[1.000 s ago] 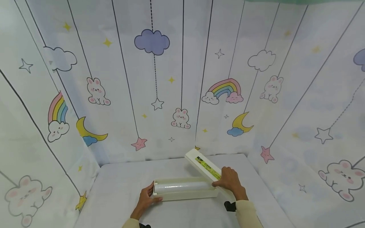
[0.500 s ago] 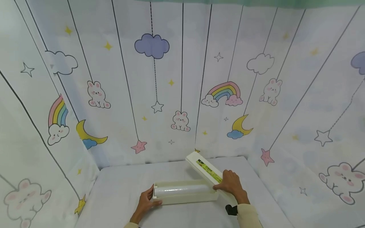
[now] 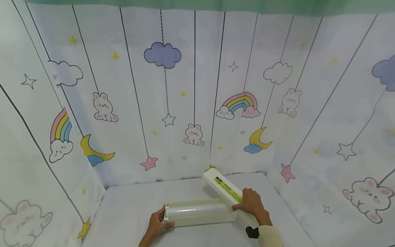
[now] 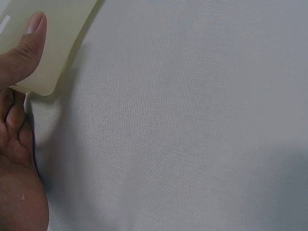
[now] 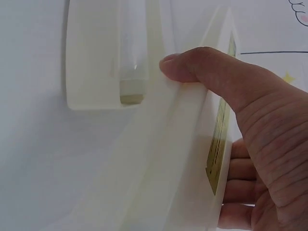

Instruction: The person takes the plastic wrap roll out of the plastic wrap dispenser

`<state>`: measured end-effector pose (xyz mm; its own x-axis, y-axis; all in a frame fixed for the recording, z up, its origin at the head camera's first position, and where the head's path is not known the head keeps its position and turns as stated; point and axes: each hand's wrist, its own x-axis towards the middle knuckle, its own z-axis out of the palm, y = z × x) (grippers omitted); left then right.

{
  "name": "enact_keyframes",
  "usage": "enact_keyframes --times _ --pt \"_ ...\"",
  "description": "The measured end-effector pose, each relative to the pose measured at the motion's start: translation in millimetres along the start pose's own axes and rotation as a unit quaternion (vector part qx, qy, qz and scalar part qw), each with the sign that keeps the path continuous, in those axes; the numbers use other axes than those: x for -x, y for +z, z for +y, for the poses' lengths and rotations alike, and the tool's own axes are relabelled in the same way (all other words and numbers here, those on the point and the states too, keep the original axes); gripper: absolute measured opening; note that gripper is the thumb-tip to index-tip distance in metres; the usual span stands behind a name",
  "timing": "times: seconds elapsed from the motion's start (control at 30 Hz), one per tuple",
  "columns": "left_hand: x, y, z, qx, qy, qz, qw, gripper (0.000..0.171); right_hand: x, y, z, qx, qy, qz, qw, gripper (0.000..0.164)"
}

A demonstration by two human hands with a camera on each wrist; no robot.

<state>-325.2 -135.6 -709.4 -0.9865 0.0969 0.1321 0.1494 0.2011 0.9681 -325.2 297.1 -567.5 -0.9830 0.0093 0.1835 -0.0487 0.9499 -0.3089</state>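
A long cream cling film box [image 3: 205, 220] lies open on the table, with a clear, shiny roll of cling film [image 3: 195, 210] inside it. My left hand [image 3: 156, 223] grips the box's left end, its thumb [image 4: 29, 50] laid along the front wall in the left wrist view. Beyond the box's right end, my right hand [image 3: 253, 203] holds the separate cream lid [image 3: 210, 175], which slants up and away to the left and bears a green-yellow label [image 3: 227, 189]. In the right wrist view, the thumb [image 5: 202, 65] presses the lid's inner side while the fingers [image 5: 240, 185] curl behind it.
White cloth covers the table [image 3: 132, 197]. Printed fabric walls [image 3: 172, 103] with clouds, rabbits and stars rise at the back and both sides. A black heart-shaped piece [image 3: 252, 232] sits by the right sleeve [image 3: 270, 236].
The whole head view has shifted, so the wall, box and hands appear slightly lower. Both hands keep their hold on the box and the lid, which stay much the same relative to each other.
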Motion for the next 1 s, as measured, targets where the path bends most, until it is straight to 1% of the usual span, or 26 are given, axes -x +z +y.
enact_keyframes --times 0.13,0.27,0.47,0.57,0.7,0.87,0.9,1.0 --pt "-0.4 -0.9 -2.7 0.000 0.004 -0.001 1.0000 0.099 0 3 0 0.005 0.002 -0.004 1.000 0.063" --pt "-1.8 -1.5 -5.2 0.002 -0.002 0.001 1.0000 0.100 -1 5 0 -0.001 0.000 0.000 1.000 0.062" --pt "-2.4 -0.9 -4.0 0.016 -0.004 0.004 0.9999 0.100 -1 5 1 -0.003 0.004 -0.003 1.000 0.063" --pt "-2.3 -0.2 -6.9 0.002 0.005 0.006 1.0000 0.100 0 6 3 -0.004 0.006 -0.004 1.000 0.063" --pt "-3.5 0.9 -12.3 -0.009 0.009 0.008 0.9999 0.101 1 4 5 -0.002 0.014 -0.010 1.000 0.064" --pt "-5.0 1.6 -14.7 0.005 -0.008 0.006 0.9999 0.104 1 2 8 -0.005 0.021 -0.011 1.000 0.063" --pt "-5.1 1.6 -14.7 -0.001 -0.004 0.002 1.0000 0.103 1 2 8 -0.007 0.024 -0.011 1.000 0.063" --pt "-5.9 2.2 -13.1 -0.004 -0.007 0.005 1.0000 0.103 0 -1 10 -0.008 0.028 -0.009 1.000 0.063"
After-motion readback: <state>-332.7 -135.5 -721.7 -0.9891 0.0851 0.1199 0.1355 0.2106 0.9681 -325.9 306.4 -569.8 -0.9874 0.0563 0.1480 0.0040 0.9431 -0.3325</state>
